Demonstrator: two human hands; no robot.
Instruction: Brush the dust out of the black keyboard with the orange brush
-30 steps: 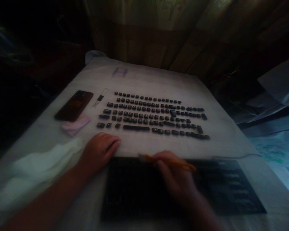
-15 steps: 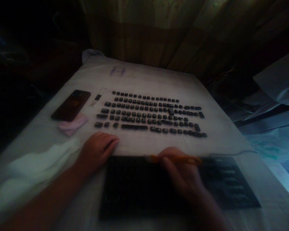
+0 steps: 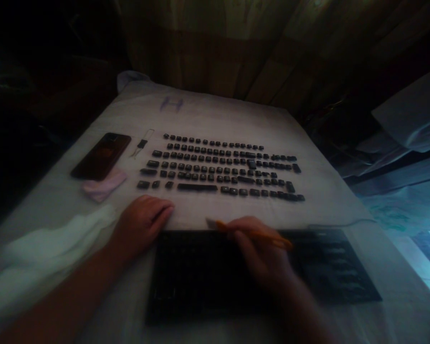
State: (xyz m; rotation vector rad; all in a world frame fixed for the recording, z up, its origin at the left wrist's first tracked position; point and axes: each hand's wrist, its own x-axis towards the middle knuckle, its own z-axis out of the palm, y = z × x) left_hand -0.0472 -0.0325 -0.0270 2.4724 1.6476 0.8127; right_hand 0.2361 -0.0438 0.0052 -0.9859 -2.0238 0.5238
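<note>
Head: you're seemingly sweeping the keyboard (image 3: 197, 272), needing light strokes; right hand (image 3: 261, 258) gripping brush (image 3: 221, 226), left hand (image 3: 141, 222) curling, contents unclear.

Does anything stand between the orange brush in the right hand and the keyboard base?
Nothing visible. The right hand holds the orange brush at the far edge of the keyboard base; contact is unclear. The left hand rests by its far left corner; the loose keycaps lie beyond.
</note>
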